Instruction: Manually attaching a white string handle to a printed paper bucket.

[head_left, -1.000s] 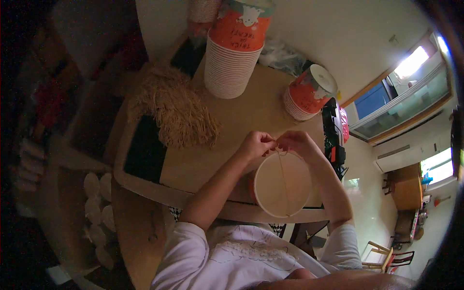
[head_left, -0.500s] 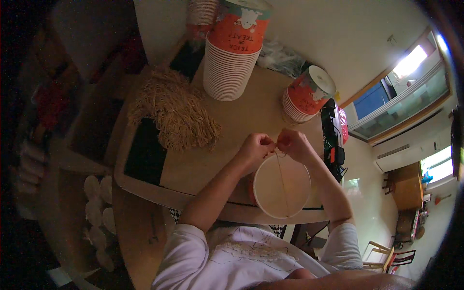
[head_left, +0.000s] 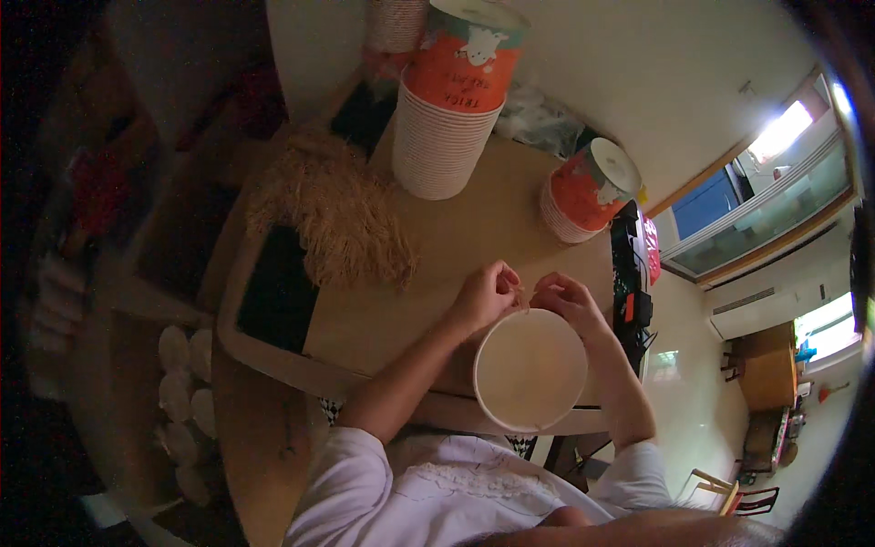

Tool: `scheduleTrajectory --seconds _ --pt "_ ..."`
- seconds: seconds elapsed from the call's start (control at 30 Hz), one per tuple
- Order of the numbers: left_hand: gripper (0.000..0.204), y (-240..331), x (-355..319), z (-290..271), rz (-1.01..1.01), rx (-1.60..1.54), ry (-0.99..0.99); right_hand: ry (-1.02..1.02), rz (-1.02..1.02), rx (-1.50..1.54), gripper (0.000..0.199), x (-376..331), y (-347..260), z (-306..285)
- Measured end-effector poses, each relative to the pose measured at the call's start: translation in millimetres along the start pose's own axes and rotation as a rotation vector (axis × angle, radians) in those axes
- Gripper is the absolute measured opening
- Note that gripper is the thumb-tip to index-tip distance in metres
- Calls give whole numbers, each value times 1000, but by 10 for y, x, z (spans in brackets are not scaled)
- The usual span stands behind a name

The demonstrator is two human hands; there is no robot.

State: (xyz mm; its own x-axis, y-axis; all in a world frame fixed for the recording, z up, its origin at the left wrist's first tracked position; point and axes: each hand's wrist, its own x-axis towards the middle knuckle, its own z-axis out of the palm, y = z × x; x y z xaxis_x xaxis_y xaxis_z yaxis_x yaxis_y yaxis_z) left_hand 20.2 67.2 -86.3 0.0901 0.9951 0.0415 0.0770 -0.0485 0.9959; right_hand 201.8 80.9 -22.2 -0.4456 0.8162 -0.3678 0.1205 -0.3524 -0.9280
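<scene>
A round paper bucket [head_left: 531, 369] with a pale inside and white rim is right in front of me at the table's near edge, its mouth toward me. At its far rim, my left hand [head_left: 489, 294] pinches a short piece of tan string [head_left: 521, 294], fingertips pressed together. My right hand [head_left: 567, 299] is closed just to the right, its fingertips at the string and rim; exactly what they grip is partly hidden. A large heap of tan strings [head_left: 342, 214] lies on the table to the left of my hands.
A tall stack of orange paper buckets [head_left: 447, 137] stands at the back, a shorter bucket stack [head_left: 583, 196] at the right. Clear plastic bags [head_left: 538, 120] lie behind. Dark items with an orange part [head_left: 631, 301] line the table's right edge. Pale round pieces [head_left: 187, 378] lie low at left.
My hands have come slightly nearer to me and drawn a little apart. The string that ran across the bucket's mouth no longer shows there. The bucket has shifted slightly toward me.
</scene>
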Motion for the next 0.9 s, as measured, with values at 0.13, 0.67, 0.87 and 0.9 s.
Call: scheduleTrajectory --seconds 0.13,0.67,0.87,0.9 --pt "20 71 43 7 50 48 16 -22 -226 -185 8 83 58 19" --pt "30 326 33 -141 148 84 -100 -179 -28 -480 6 374 -316 -46" --pt "27 296 55 -238 6 11 -80 -221 -31 -491 8 523 -267 -112" --pt "27 272 62 -234 4 9 -79 -222 -28 -491 8 535 -269 -110"
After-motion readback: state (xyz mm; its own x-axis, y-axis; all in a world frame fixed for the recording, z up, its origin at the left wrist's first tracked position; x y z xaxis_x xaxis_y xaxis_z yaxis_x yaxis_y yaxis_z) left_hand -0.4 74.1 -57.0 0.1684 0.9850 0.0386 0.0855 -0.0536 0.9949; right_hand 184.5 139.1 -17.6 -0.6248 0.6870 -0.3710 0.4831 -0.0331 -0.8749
